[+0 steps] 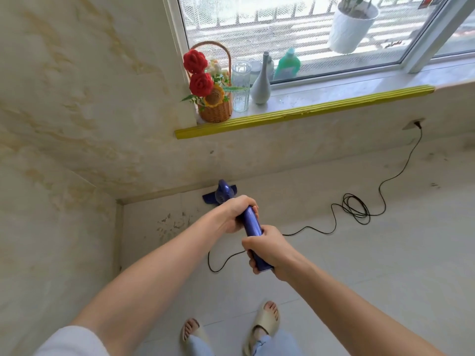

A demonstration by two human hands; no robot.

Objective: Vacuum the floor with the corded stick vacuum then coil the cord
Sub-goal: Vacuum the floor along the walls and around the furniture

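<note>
Nearest the camera, two feet in beige slippers (pixel 264 323) are seen on the pale tiled floor (pixel 359 265). Just ahead, the blue stick vacuum (pixel 253 227) is held in both hands: the right hand (pixel 267 249) is wrapped around the near end of the handle, and the left hand (pixel 235 214) is curled around the shaft just beyond it. The vacuum's floor head (pixel 218 196) is placed against the base of the far wall, beyond the hands. The black cord (pixel 354 206) is trailed across the floor to the right, partly looped, and is plugged into a wall socket (pixel 413 123). Farther off, on the windowsill (pixel 308 98), a wicker basket (pixel 216 111) filled with red and yellow flowers, a clear glass jar (pixel 241 86) and a white vase (pixel 261 83) are set side by side.
</note>
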